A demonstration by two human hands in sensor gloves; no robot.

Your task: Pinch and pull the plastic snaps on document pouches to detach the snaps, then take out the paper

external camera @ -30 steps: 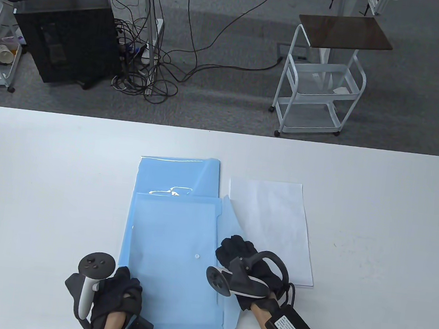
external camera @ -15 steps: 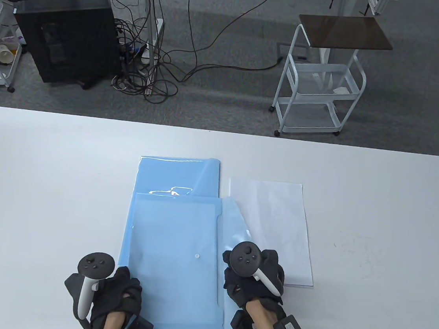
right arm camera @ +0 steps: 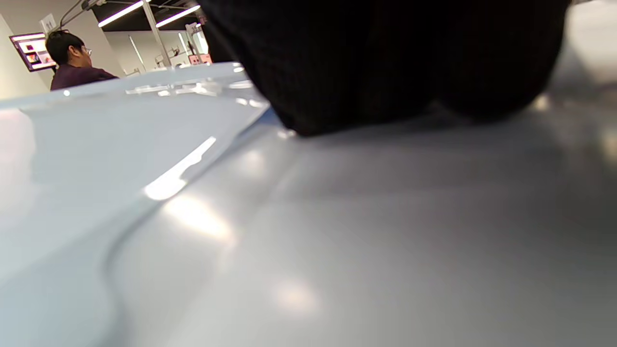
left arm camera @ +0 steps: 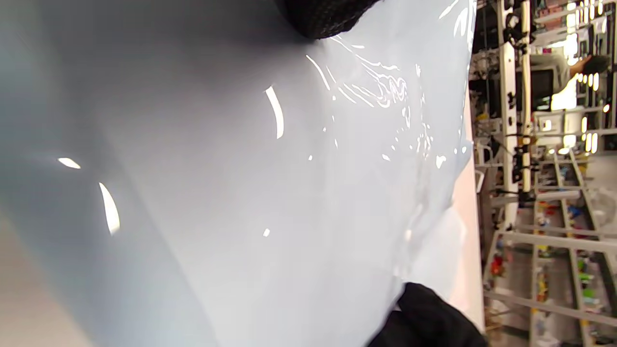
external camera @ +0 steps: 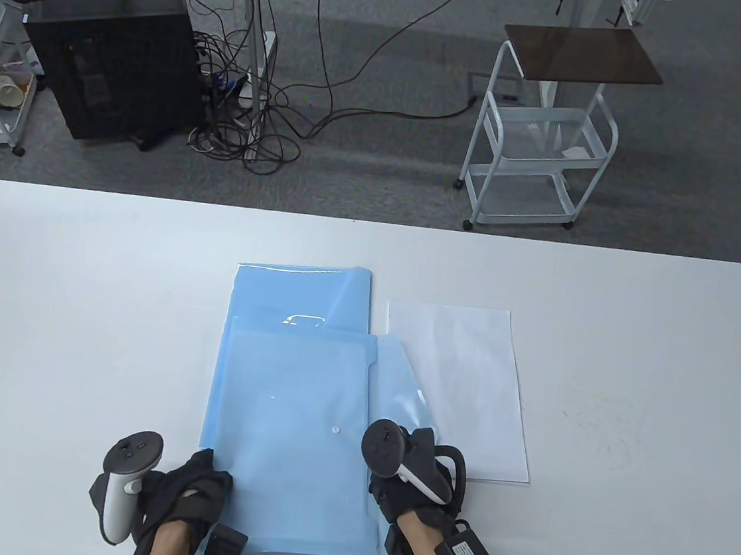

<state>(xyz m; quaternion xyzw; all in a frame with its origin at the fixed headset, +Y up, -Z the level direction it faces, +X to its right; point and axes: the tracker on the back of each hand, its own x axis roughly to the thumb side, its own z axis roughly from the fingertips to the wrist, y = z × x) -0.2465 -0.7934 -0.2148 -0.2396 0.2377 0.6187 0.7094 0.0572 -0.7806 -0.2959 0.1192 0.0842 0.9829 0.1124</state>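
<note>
In the table view a blue pouch [external camera: 288, 442] lies low in the centre of the white table [external camera: 632, 387], overlapping a second pouch [external camera: 298, 296] above it, with a paper [external camera: 458, 388] just to their right. The near pouch's snap [external camera: 334, 430] shows as a white dot, and its flap [external camera: 401, 388] lies opened toward the paper. The left hand [external camera: 189, 491] rests at the pouch's lower left corner; the right hand [external camera: 416, 490] sits on the flap at the lower right. Trackers hide the fingers of both, so I cannot tell whether either pinches or only presses. Bare table spreads wide to either side. The left wrist view, turned sideways, adds glossy plastic filling the frame, with a gloved fingertip [left arm camera: 323, 17] touching it at the top edge. The right wrist view shows dark glove [right arm camera: 385, 58] lying on the shiny plastic, blurred; a person [right arm camera: 72, 60] is in the upper left.
</note>
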